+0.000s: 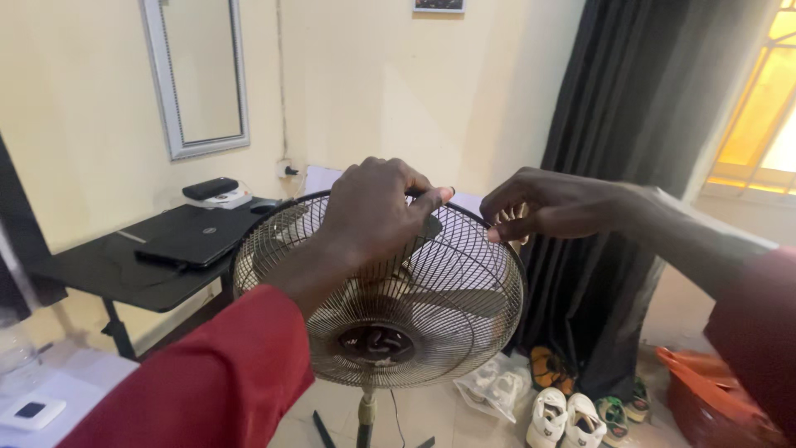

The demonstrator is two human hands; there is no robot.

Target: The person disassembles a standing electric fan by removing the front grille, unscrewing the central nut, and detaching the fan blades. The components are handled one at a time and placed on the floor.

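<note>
A standing fan with a round wire guard stands right in front of me, its blades visible behind the mesh. My left hand, in a red sleeve, grips the top rim of the guard from behind. My right hand pinches the rim at the upper right, fingers closed on the wire edge. The fan's pole runs down to the floor below.
A black desk with a closed laptop stands at left under a wall mirror. A dark curtain hangs at right. Several shoes and an orange bag lie on the floor.
</note>
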